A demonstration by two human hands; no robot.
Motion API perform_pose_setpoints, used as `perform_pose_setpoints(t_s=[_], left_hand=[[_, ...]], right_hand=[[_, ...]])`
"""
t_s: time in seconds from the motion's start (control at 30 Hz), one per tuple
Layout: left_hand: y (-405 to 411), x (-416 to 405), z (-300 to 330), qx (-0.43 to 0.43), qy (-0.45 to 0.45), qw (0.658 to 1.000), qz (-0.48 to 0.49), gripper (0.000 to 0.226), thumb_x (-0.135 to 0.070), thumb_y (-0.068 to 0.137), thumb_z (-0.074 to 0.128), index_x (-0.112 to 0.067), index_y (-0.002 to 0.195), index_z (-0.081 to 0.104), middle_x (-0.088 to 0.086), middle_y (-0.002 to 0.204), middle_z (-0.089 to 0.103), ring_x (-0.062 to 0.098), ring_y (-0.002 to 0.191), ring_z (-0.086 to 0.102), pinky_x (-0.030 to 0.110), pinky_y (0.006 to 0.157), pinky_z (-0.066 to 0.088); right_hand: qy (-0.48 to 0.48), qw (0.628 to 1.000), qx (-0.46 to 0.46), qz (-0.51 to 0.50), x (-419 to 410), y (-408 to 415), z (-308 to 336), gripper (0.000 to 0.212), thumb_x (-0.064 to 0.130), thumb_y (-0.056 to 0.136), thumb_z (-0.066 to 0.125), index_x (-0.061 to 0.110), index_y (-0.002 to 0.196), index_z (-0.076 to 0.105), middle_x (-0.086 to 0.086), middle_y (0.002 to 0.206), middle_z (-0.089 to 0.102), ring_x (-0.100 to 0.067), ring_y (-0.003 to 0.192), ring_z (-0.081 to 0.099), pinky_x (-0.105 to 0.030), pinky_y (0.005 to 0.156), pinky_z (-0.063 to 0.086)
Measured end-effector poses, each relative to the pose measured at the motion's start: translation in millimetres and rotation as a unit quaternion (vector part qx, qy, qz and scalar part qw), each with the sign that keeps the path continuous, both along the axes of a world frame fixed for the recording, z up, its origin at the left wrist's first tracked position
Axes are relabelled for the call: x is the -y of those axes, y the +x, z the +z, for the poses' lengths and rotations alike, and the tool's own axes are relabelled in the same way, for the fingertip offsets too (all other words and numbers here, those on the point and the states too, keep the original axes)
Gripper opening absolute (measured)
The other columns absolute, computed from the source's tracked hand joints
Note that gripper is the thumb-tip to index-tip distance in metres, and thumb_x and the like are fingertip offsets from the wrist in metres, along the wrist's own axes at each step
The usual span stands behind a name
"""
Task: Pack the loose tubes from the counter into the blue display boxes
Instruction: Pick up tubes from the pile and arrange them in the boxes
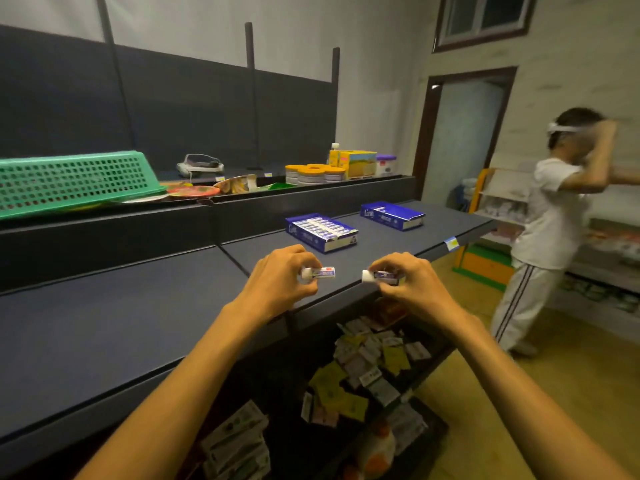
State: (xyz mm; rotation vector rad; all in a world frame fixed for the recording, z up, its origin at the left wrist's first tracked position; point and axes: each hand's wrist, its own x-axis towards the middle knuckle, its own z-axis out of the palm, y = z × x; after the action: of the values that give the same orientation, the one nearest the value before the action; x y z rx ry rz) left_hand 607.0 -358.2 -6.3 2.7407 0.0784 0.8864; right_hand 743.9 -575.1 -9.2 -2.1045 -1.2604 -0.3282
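From the head view, both hands hover over the front edge of the dark surface (104, 323); the left hand (277, 278) pinches one tube (320, 273) in curled fingers, white cap leftward; the right hand (408, 282) pinches another tube (382, 276) likewise, probably lifted clear to carry; the nearer blue display box (322, 232), already lined with tubes, sits mid-surface just beyond the hands; the farther blue display box (393, 214) lies toward the right end, near the back edge; bare surface between hands and boxes leaves open room; a person (547, 223) stands well apart, past the right end.
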Motion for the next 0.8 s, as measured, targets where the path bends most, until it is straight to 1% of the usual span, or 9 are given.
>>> perform_pose_setpoints(t_s=[0.17,0.27,0.33,0.47,0.57,0.7,0.8], left_hand=[[85,4,4,0.002,-0.001,1.0,-0.018,0.024,-0.026,0.079,0.075,-0.023,0.103,0.071,-0.003,0.1,0.065,0.014,0.088,0.059,0.034,0.074,0.055],[130,3,9,0.013,0.001,1.0,-0.025,0.023,-0.023,0.077,0.075,-0.021,0.1,0.072,-0.001,0.099,0.067,0.016,0.086,0.061,0.038,0.072,0.055],[159,2,11,0.014,0.001,1.0,-0.027,0.024,-0.022,0.077,0.076,-0.02,0.101,0.072,0.0,0.1,0.067,0.018,0.088,0.062,0.039,0.074,0.055],[214,3,14,-0.004,0.017,0.999,-0.028,0.023,-0.024,0.077,0.075,-0.023,0.1,0.072,-0.003,0.097,0.066,0.017,0.083,0.061,0.039,0.072,0.055],[253,8,16,-0.01,0.021,0.999,-0.024,0.023,-0.025,0.077,0.075,-0.023,0.1,0.071,-0.004,0.097,0.064,0.015,0.083,0.06,0.038,0.071,0.054],[307,17,15,-0.012,0.023,1.0,-0.013,0.022,-0.024,0.077,0.075,-0.022,0.099,0.071,-0.004,0.099,0.064,0.01,0.082,0.055,0.032,0.071,0.053],[346,27,12,-0.009,0.022,1.0,0.012,0.024,-0.024,0.076,0.075,-0.022,0.1,0.071,-0.003,0.098,0.065,0.014,0.086,0.059,0.034,0.071,0.053]], right_hand=[[-0.016,0.999,-0.012,-0.033,7,78,7,0.027,0.007,0.082,0.072,0.017,0.107,0.068,0.006,0.099,0.061,-0.013,0.093,0.058,-0.019,0.08,0.048],[-0.004,0.998,-0.026,-0.051,7,123,11,0.028,0.008,0.083,0.072,0.019,0.108,0.068,0.004,0.102,0.061,-0.011,0.093,0.056,-0.013,0.075,0.044],[0.001,0.998,-0.027,-0.053,6,150,13,0.028,0.009,0.083,0.072,0.02,0.109,0.068,0.005,0.104,0.061,-0.007,0.093,0.054,-0.011,0.072,0.042],[0.004,0.998,-0.031,-0.055,9,199,11,0.03,0.012,0.085,0.071,0.019,0.114,0.067,0.006,0.108,0.058,-0.005,0.1,0.05,-0.01,0.069,0.041],[0.003,0.998,-0.034,-0.058,14,241,9,0.031,0.014,0.086,0.071,0.02,0.116,0.065,0.003,0.113,0.059,-0.003,0.103,0.048,-0.009,0.067,0.039],[-0.004,0.999,-0.027,-0.047,22,303,4,0.031,0.014,0.086,0.071,0.02,0.115,0.066,0.0,0.116,0.062,-0.002,0.098,0.049,-0.008,0.068,0.04],[0.001,0.999,-0.024,-0.028,30,354,3,0.03,0.013,0.085,0.072,0.02,0.113,0.067,0.001,0.113,0.063,-0.002,0.094,0.051,-0.008,0.07,0.041]])
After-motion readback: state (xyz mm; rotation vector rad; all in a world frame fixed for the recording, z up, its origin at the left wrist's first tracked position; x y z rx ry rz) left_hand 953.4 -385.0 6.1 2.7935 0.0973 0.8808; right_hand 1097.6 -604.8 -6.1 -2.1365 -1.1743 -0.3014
